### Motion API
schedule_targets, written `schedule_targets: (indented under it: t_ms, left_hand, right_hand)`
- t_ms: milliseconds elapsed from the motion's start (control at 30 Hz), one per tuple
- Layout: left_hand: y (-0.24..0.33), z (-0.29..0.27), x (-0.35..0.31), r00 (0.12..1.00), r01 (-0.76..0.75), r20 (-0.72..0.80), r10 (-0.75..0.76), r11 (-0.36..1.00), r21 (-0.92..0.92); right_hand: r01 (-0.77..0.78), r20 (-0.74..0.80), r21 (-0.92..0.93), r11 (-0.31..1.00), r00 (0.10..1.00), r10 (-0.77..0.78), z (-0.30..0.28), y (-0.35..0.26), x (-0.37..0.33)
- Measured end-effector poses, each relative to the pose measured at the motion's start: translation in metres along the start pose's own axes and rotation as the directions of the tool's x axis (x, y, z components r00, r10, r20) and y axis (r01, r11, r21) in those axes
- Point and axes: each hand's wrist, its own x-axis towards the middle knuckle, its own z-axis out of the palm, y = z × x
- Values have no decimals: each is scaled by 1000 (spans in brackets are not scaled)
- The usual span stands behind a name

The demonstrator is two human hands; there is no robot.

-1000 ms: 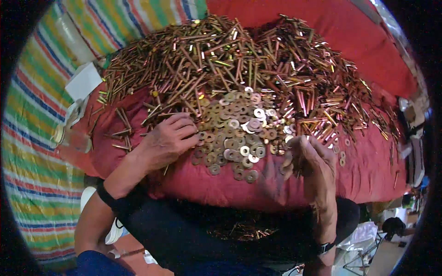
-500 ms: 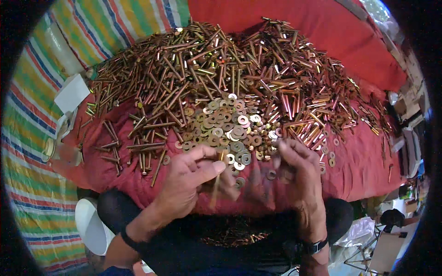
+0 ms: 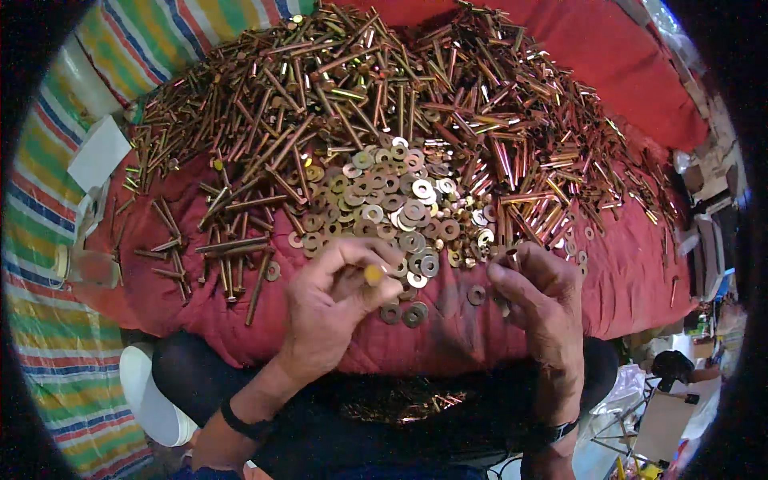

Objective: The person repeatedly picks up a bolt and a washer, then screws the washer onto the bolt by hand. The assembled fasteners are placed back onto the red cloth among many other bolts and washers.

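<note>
My left hand [image 3: 328,308] is closed around a bolt, its yellowish head [image 3: 374,275] showing between thumb and fingers; the shank is mostly hidden. To the right, my right hand [image 3: 544,296] pinches a small copper-coloured metal tube [image 3: 514,258] between thumb and forefinger, at the edge of the pile of shiny tubes [image 3: 532,220]. Between and beyond the hands lies a heap of flat washers [image 3: 388,200], with small nuts [image 3: 452,228] along its right side. A few loose washers [image 3: 414,314] rest on the red cloth near my left hand.
Long bolts [image 3: 280,104] are heaped across the back of the red cloth [image 3: 632,280]. Looser bolts [image 3: 232,248] lie at the left. A white box [image 3: 99,154] stands on the far left, and a white bucket [image 3: 152,396] is beside my left knee. More metal parts [image 3: 404,404] lie below, between my legs.
My left hand has turned the bolt so its head faces up toward me. The right hand has moved a little right, to the tubes' edge. The whole view has shifted slightly.
</note>
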Motion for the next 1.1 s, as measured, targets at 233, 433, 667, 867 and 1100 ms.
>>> schedule_targets:
  t_ms: [233,433,667,867,1100]
  left_hand:
    - [17,-14,-13,938,-322,200,282,500,804]
    - [24,-15,-14,964,-265,209,165,533,803]
    - [19,-3,-17,999,41,-2,-47,850,525]
    - [11,2,-19,995,91,-13,-95,897,433]
    - [-4,8,-26,900,-430,262,349,609,666]
  right_hand:
    - [167,46,-340,925,986,-161,-14,31,-6]
    - [374,189,-667,644,921,-340,-10,52,-1]
    - [402,172,-615,678,908,-382,-8,46,4]
    - [32,-21,-129,991,999,-35,13,33,-11]
    - [88,-30,-138,987,995,-93,20,38,-10]
